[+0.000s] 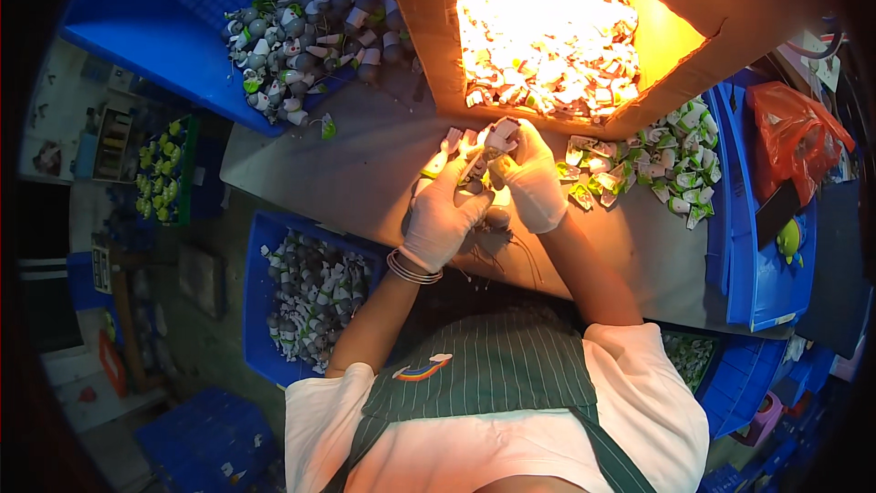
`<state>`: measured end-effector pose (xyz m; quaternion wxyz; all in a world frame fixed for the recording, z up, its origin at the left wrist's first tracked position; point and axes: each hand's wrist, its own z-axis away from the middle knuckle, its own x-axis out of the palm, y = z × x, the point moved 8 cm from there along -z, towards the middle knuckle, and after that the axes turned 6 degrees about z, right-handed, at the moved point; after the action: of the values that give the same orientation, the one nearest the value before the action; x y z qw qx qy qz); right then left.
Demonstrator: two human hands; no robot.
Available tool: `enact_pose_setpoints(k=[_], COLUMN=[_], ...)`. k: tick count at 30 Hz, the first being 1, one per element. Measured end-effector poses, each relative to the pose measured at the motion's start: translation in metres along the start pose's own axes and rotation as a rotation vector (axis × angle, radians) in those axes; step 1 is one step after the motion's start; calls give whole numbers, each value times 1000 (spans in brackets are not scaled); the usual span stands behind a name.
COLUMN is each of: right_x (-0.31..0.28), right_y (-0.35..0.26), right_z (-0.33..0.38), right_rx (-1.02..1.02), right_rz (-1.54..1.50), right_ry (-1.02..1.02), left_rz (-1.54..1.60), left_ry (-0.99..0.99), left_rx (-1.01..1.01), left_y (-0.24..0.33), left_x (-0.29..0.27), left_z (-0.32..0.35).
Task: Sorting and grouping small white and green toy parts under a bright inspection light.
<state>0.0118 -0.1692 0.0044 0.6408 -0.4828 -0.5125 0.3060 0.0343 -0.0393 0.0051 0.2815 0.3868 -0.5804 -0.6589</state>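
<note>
Both hands wear pale gloves and meet over the table below the lit box. My right hand [537, 184] pinches a small white-and-grey plastic part [501, 136] between its fingers and thumb. Just left of it, my left hand [440, 224] is closed, its fingertips up against the same spot; what they grip is too small to make out. Under and between the hands lie a few white, green and grey pieces, partly hidden by the fingers. Thin dark strands [525, 251] trail on the table near the left hand.
A cardboard box [438, 64] of brightly lit small parts stands ahead. Green-and-white pieces [680, 160] are heaped at the right beside stacked blue trays [730, 246]. Blue bins of grey-and-white parts stand far left [155, 46] and by my left forearm [255, 301]. An orange-red bag [789, 132] lies far right.
</note>
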Motion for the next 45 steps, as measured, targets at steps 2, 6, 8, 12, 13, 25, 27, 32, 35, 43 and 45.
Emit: enact_pose_setpoints(k=[2,6,8,12,13,25,27,32,35,43,45], right_x=[3,13,9,3,2,-1,-6,-60,-83,-26,-3], right_y=[3,-2,-1,5,7,25,7,-22,-5,-15,-14], right_z=[1,3,7,12,13,26,21,27,28,21,21], right_rx=[-19,138,246,242,289,300,-33,-187,-295,-15,-4], right_rz=[-6,-99,37,170,134,263,662,1472,1896,315,202], right_ry=[11,-37,-151,-277,-263,-98,-135,19,39,-85,-154], left_rz=[-78,-11,527,676,617,-138,-5,270,434,450,436], left_ry=[105,35,-170,-270,-277,-3,-62,-22,-74,-38,-31], left_rx=[85,-42,-209,-277,-291,88,29,-267,-362,-308,-208], left_y=[16,4,6,8,8,14,1,-14,-7,0,9], left_x=[-1,-6,7,7,6,-11,-16,-35,-30,-9,-6], left_z=[4,7,8,14,15,14,12,12,12,10,5])
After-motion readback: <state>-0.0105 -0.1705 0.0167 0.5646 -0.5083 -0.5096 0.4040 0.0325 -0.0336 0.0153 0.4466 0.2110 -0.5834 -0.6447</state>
